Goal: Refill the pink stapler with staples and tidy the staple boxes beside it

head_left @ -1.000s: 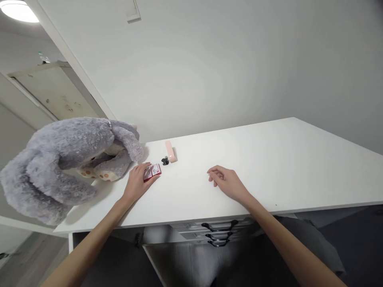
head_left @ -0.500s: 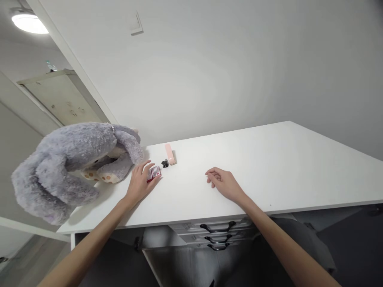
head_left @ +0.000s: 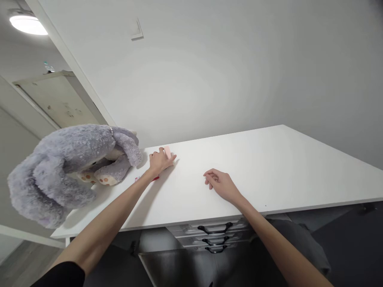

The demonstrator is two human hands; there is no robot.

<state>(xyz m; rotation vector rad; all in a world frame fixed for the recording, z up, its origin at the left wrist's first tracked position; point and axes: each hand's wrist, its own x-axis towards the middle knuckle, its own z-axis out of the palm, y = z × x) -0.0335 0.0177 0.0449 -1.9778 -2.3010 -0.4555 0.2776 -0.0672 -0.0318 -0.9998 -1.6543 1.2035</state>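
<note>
My left hand (head_left: 160, 161) reaches to the back left of the white table, over a narrow pink object (head_left: 167, 152) shaped like a small stapler. Its thumb and fingers are apart around the near part of that object; whether they touch it I cannot tell. Under my left wrist, small red-and-white boxes (head_left: 156, 178) show only at their edges. The small black item beside the pink object is hidden by the hand. Near the middle of the table my right hand (head_left: 220, 183) rests with loosely curled fingers, and nothing shows in it.
A large grey-lilac plush toy (head_left: 74, 145) sits at the table's left end, close to my left forearm. The white table (head_left: 269, 163) backs onto a wall. Below its front edge are drawers with black handles (head_left: 215, 228).
My left hand has left the red-and-white boxes and moved forward and right to the pink object, covering the black item. My right hand stays in place. The view has shifted slightly.
</note>
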